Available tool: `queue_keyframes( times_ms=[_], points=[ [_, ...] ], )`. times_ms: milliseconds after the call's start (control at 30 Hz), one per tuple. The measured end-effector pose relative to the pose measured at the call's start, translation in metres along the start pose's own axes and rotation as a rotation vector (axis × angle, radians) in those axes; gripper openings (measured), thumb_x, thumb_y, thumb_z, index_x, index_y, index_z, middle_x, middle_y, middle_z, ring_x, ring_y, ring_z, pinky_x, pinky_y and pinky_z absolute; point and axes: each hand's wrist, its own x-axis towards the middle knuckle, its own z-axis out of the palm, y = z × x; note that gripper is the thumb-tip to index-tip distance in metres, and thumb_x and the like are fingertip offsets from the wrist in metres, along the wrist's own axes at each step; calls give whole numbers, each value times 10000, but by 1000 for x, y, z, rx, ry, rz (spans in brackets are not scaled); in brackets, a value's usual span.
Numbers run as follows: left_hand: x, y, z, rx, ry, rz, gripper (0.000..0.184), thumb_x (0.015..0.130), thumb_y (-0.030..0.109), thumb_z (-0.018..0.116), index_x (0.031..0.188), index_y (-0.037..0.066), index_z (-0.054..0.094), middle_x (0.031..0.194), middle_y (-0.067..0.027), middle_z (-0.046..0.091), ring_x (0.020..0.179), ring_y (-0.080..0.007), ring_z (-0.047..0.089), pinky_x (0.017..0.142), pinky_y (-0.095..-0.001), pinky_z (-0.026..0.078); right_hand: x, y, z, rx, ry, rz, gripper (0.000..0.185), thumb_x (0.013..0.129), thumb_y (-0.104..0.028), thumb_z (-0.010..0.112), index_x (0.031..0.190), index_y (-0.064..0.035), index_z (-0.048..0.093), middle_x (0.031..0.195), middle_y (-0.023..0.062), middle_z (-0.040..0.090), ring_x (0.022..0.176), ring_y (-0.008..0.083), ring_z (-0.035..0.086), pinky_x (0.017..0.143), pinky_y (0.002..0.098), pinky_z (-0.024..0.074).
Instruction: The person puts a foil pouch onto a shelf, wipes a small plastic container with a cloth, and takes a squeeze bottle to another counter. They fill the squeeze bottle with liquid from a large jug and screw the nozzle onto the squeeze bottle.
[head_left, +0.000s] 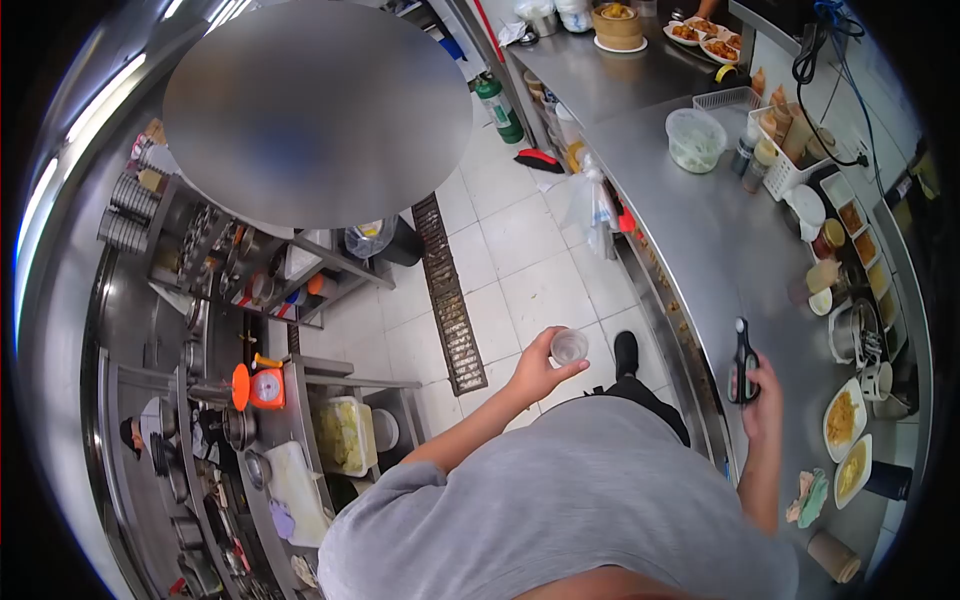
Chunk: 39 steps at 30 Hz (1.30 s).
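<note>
My left hand (540,372) is closed around a small clear plastic cup (569,346), held out over the tiled floor in front of my body. The cup's mouth faces up toward the camera, and I cannot make out anything in it. On the other side, my right hand (764,395) is at the edge of the steel counter (690,250). Its fingers grip what looks like a pair of black-handled scissors (743,370), with a light grey end pointing away from me. Part of the scissors is hidden by the fingers.
Along the counter stand a clear tub (696,140), a white basket of bottles (795,165), a metal pot (853,330) and two dishes of food (845,420). Steel shelves with an orange scale (266,387) line the left. A floor drain (447,300) crosses the tiles.
</note>
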Motion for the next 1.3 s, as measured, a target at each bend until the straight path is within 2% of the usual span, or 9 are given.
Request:
queue_keyframes(
  times_ms=[200, 400, 467, 567, 667, 933, 1033, 1133, 1300],
  points=[
    [86, 4, -26, 1, 150, 62, 626, 706, 304, 839, 1169, 6, 542, 1073, -150, 633, 1013, -257, 616, 884, -355, 482, 116, -125, 105, -272, -158, -435, 536, 769, 24, 550, 1303, -7, 516, 1068, 120, 631, 913, 164, 616, 804, 257, 484],
    [166, 0, -72, -124, 348, -70, 557, 733, 154, 811, 1181, -12, 525, 1040, -113, 634, 965, -186, 609, 856, -319, 480, 357, -289, 158, -1457, 537, -1261, 303, 857, -46, 487, 1120, -68, 636, 1122, 163, 638, 1054, 345, 597, 903, 398, 472],
    [184, -1, -78, -98, 427, -117, 527, 739, 147, 801, 1159, -16, 529, 1035, -114, 630, 954, -192, 608, 854, -324, 477, 379, -331, 198, -1765, 601, -911, 314, 869, -84, 484, 1146, -67, 630, 1138, 165, 639, 1080, 361, 590, 901, 423, 484],
    [204, 15, -78, -93, 470, -128, 517, 745, 160, 797, 1150, -18, 530, 1021, -113, 633, 947, -192, 610, 851, -325, 478, 453, -367, 224, -1887, 549, -843, 310, 832, -76, 497, 1095, -33, 657, 1064, 209, 654, 1023, 402, 614, 869, 482, 497],
    [215, 26, -75, -42, 422, -172, 527, 745, 174, 799, 1152, -20, 526, 1011, -112, 637, 940, -190, 612, 851, -319, 480, 556, -377, 240, -1252, 795, -773, 318, 885, -136, 438, 1078, -39, 671, 1059, 206, 659, 1039, 388, 620, 851, 496, 507],
    [240, 28, -90, 10, 425, -329, 611, 721, 233, 826, 1182, -30, 522, 1035, -140, 645, 985, -216, 629, 846, -340, 503, 676, -386, 177, -2295, 618, -781, 259, 917, -165, 469, 1068, -82, 663, 1151, 155, 620, 1068, 310, 600, 883, 436, 509],
    [237, 14, -88, 29, 390, -289, 633, 723, 256, 826, 1196, -34, 522, 1053, -161, 638, 986, -232, 632, 852, -339, 502, 649, -370, 197, -2130, 617, -859, 344, 883, -159, 501, 1201, -89, 615, 1237, 142, 583, 1193, 297, 527, 954, 454, 466],
    [236, 15, -93, 105, 359, -225, 638, 722, 273, 825, 1199, -29, 529, 1071, -162, 633, 1009, -241, 622, 874, -347, 491, 561, -346, 255, -1986, 684, -1302, 466, 845, -134, 591, 1307, -110, 532, 1310, 158, 536, 1255, 304, 463, 988, 445, 442],
    [218, 11, -119, 227, 353, -63, 666, 713, 298, 834, 1206, -24, 523, 1086, -170, 630, 1014, -247, 619, 871, -361, 489, 443, -267, 283, -940, -226, -1064, 690, 754, -76, 737, 1385, -138, 466, 1276, 125, 565, 1178, 229, 520, 999, 348, 398]
  ],
)
